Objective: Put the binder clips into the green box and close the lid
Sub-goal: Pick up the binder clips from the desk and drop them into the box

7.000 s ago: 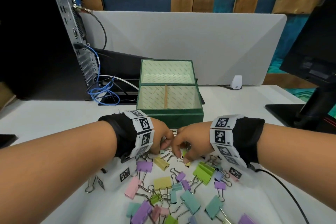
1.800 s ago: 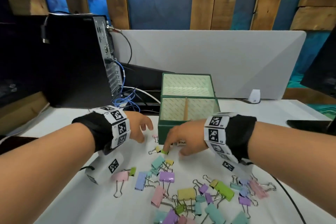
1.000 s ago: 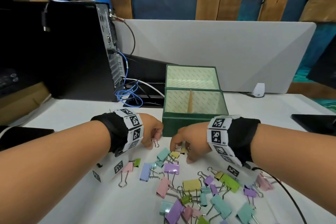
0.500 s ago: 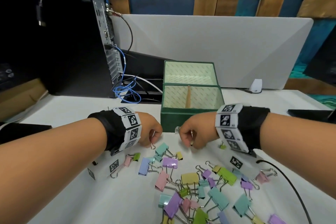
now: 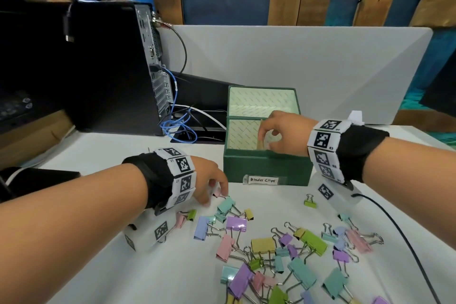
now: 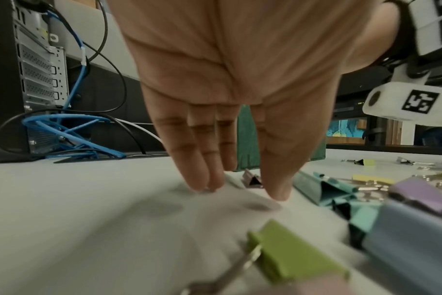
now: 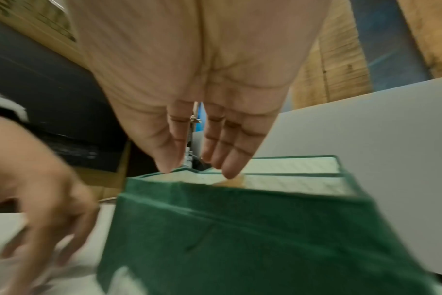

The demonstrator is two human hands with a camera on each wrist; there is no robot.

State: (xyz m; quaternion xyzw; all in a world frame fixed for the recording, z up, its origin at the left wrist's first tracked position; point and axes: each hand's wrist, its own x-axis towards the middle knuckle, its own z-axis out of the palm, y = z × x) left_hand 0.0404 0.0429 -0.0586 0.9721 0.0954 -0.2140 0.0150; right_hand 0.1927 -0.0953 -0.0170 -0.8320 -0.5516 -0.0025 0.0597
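Right hand (image 5: 283, 128), fingers loosely apart, hangs over the box (image 5: 266, 165) (lid up); left hand (image 5: 207, 180), fingers straight, touches the desk (image 5: 98, 266) beside the clips (image 5: 271, 249).

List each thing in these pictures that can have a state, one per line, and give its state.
Green box: open, standing on the table.
Lid: raised behind the box.
Binder clips: loose on the table, outside the box.
Right hand: over the open box, fingers straight, holding nothing visible.
Left hand: low over the table, fingers straight, at a small pink clip.
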